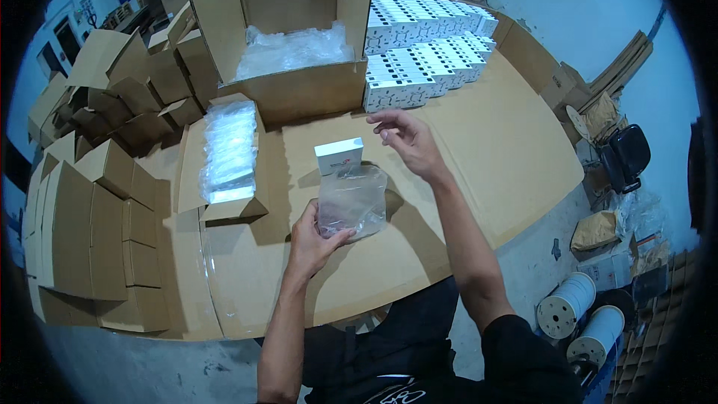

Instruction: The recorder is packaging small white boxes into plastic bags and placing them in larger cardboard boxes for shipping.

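My left hand (310,241) grips the lower left part of a clear plastic bag (355,206), its thumb lying across the front. A small white box (339,155) sticks up at the bag's far edge. Its lower part is at the bag's mouth, and I cannot tell how deep it sits inside. To the right and farther off, my right hand (410,142) hovers over the cardboard-covered table (479,172). Its fingers are loosely bent and apart, with nothing seen in them, near the stacked white boxes (400,93).
On the left, an open carton (262,198) holds a row of bagged white boxes. Behind it stands a tall open carton (314,93) with clear plastic bags (299,49). Brown cartons (112,232) crowd the left side. Cable spools (567,305) and a black chair (627,153) stand right of the table.
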`<state>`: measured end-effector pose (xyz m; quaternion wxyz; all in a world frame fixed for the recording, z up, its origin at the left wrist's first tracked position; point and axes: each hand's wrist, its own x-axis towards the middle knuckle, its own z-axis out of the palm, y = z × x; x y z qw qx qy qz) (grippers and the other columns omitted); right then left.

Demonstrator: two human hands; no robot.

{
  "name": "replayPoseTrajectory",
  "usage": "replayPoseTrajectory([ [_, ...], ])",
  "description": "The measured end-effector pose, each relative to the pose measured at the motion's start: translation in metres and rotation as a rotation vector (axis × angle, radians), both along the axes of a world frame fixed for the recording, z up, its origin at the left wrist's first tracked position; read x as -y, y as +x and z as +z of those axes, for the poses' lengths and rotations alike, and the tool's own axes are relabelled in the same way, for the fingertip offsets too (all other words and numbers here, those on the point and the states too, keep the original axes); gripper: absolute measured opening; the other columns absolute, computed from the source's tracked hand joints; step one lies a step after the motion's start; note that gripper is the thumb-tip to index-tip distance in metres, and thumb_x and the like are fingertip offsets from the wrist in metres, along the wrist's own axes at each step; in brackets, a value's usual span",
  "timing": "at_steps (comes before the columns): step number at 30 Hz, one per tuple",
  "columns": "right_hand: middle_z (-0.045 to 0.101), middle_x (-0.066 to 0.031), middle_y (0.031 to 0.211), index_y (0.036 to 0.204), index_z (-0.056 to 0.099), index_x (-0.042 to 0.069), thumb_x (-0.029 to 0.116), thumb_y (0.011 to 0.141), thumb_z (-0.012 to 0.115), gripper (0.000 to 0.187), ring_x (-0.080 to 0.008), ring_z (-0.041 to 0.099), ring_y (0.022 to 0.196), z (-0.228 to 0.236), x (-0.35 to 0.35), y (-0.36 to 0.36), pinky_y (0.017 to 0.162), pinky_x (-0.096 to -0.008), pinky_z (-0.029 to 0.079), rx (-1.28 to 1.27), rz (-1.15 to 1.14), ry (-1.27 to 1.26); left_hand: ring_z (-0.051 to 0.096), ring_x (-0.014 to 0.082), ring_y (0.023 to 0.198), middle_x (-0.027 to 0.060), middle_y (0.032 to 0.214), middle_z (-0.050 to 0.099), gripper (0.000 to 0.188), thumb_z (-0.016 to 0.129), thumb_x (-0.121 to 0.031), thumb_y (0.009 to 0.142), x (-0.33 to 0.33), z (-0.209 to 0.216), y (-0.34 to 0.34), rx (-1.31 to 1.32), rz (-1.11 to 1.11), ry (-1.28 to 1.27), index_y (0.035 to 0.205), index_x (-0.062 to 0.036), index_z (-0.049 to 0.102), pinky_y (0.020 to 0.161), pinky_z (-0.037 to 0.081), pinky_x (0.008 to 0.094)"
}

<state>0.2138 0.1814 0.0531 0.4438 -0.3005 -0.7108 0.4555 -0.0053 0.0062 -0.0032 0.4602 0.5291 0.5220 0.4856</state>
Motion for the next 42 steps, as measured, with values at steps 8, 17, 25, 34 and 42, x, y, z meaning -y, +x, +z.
replayPoseTrajectory([
  [8,0.065,-0.0073,0.128,0.139,0.058,0.004,-0.004,0.093,0.067,0.047,-0.0155,0.064,0.109,-0.032,0.021,-0.025,0.094,-0.0310,0.055,-0.118,0.157,-0.355,0.067,0.0179,0.104,0.0117,0.116,0.066,0.060,0.085,-0.002,0.077,0.001,0.003,-0.004,0.067,0.043,-0.026,0.128,0.0021,0.052,0.089,0.058,0.0327],
  [17,0.067,-0.0079,0.114,0.133,0.060,0.001,-0.002,0.094,0.068,0.041,-0.0153,0.066,0.101,-0.048,0.012,-0.019,0.090,-0.0315,0.058,-0.057,-0.038,-0.238,0.067,0.0170,0.101,0.0112,0.114,0.067,0.057,0.085,-0.001,0.078,0.000,0.006,-0.002,0.102,0.049,-0.034,0.125,0.0029,0.053,0.086,0.060,0.0315],
  [25,0.065,-0.0131,0.106,0.107,0.045,0.007,-0.004,0.097,0.061,0.022,-0.0294,0.070,0.102,-0.042,0.013,-0.012,0.084,-0.0487,0.064,-0.728,-0.100,-0.357,0.067,0.0170,0.102,0.0101,0.115,0.066,0.056,0.085,-0.002,0.078,0.000,0.005,-0.004,0.098,0.040,-0.036,0.124,0.0019,0.053,0.086,0.060,0.0318],
  [34,0.063,-0.0083,0.104,0.109,0.047,0.008,0.004,0.099,0.065,0.021,-0.0181,0.070,0.097,-0.042,0.025,-0.013,0.086,-0.0353,0.063,-0.542,0.137,-0.409,0.067,0.0160,0.097,0.0111,0.115,0.066,0.053,0.085,-0.002,0.079,0.000,0.005,-0.006,0.165,0.073,-0.076,0.122,0.0022,0.053,0.078,0.061,0.0294],
  [42,0.056,-0.0013,0.106,0.112,0.045,0.011,0.011,0.101,0.064,0.022,-0.0131,0.063,0.099,-0.038,0.026,-0.008,0.077,-0.0280,0.057,-0.442,0.296,-0.512,0.066,0.0165,0.097,0.0095,0.113,0.062,0.052,0.082,0.001,0.080,-0.002,0.000,-0.007,0.126,0.056,-0.073,0.121,-0.0006,0.050,0.075,0.061,0.0292],
])
